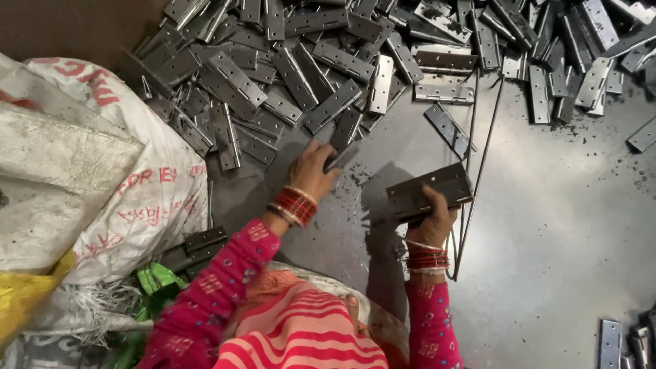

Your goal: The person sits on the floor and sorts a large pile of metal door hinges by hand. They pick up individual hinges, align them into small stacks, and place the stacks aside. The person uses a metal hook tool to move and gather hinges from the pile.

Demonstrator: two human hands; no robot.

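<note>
What I looked down on was a small metalworking shop, the kind where hardware gets sorted by hand on the floor. A broad heap of grey steel hinges [328,75] lay spread across a bare, scuffed metal-grey floor [560,225] dusted with dark filings. A long bent wire rod [471,171] lay among them, and a smaller cluster of hinges [625,338] sat off in the corner. Beside the work stood a woven white sack [137,184] with red print, and I saw a worn cardboard wall [68,27] behind it.
</note>
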